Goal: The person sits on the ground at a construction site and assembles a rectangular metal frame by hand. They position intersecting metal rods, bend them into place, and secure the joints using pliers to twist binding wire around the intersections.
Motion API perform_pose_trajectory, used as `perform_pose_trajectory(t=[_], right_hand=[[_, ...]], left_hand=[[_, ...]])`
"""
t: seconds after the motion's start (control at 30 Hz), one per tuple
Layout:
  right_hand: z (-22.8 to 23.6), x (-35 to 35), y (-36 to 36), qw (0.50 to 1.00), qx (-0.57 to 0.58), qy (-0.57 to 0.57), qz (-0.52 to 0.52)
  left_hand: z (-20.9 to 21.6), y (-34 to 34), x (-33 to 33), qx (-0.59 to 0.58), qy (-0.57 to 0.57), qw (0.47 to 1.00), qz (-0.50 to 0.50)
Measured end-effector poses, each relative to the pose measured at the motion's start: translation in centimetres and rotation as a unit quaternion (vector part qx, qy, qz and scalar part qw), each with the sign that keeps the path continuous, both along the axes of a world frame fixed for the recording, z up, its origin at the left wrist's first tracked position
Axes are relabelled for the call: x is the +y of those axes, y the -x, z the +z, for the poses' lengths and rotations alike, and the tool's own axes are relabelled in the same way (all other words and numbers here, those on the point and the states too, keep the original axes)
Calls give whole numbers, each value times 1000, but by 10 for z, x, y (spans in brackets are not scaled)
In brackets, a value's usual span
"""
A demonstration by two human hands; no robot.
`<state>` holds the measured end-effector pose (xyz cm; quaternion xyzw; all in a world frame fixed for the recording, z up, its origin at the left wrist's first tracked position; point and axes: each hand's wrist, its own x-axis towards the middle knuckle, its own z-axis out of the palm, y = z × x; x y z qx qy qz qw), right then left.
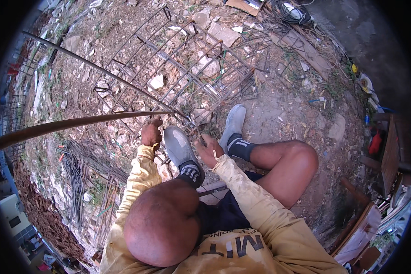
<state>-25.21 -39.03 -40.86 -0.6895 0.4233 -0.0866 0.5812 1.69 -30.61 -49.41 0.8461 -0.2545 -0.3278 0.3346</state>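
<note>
My left hand [151, 132] is closed, its fingers curled just below a thick rusty steel bar [68, 122]. What those fingers grip, if anything, is hidden. In my right hand [209, 150], between my shoes, is a thin dark metal tool [200, 135], its upper end rising toward the place where the bars meet. A long straight rebar [96, 65] slants from the upper left down to that same place. Just beyond both hands, a rebar cage [180, 68] of tied rods and bent stirrups lies on the ground.
Broken stones [156, 82] and rubble lie under and around the cage. A bundle of thin steel rods [77, 182] rests at the left. At the far right are a coil of dark cable [294, 13] and a plank [306, 57]. A wooden board [390, 153] stands at the right.
</note>
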Motion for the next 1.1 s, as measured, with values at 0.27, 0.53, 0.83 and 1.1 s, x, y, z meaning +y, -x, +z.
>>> perform_pose_trajectory(t=[0.27,0.53,0.83,1.1], right_hand=[[0,5,-27,1000,18,9,-9],[13,-39,-30,973,181,-38,136],[77,-56,-44,993,-48,108,-32],[2,-67,-18,951,177,118,224]], left_hand=[[-22,-8,-22,-218,-30,919,-328],[-49,-25,-54,-228,-122,854,-452],[-20,-16,-57,-130,-123,911,-373],[3,-6,-21,127,18,983,128]])
